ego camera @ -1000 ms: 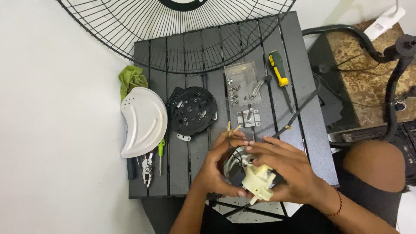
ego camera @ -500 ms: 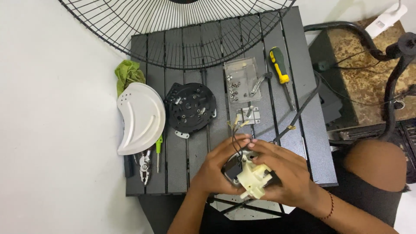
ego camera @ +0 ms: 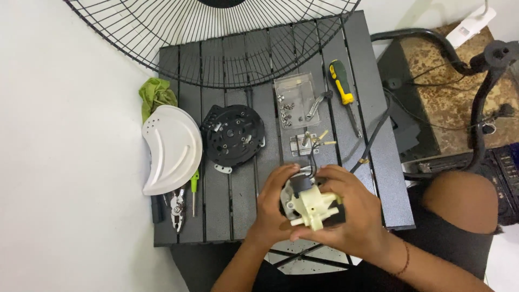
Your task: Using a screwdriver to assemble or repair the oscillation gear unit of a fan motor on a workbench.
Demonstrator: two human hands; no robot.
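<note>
Both my hands hold a fan motor assembly (ego camera: 309, 204) with a cream plastic gearbox on its near side, just above the front edge of the dark slatted table (ego camera: 378, 162). My left hand (ego camera: 270, 208) grips its left side. My right hand (ego camera: 354, 213) wraps its right side and underside. Thin wires (ego camera: 313, 157) run from the motor up to a small metal bracket (ego camera: 304, 144) lying on the table.
A black round motor cover (ego camera: 233, 135), a white curved plastic shell (ego camera: 170, 148), a green cloth (ego camera: 155, 93), pliers (ego camera: 176, 207) and a small green screwdriver (ego camera: 193, 186) lie left. A clear tray of screws (ego camera: 296, 100) and a yellow-handled screwdriver (ego camera: 345, 93) lie behind. A wire fan grille (ego camera: 216, 38) covers the far edge.
The camera view has shifted slightly. My hands have turned the motor assembly a little, keeping it in the same place near the table's front edge.
</note>
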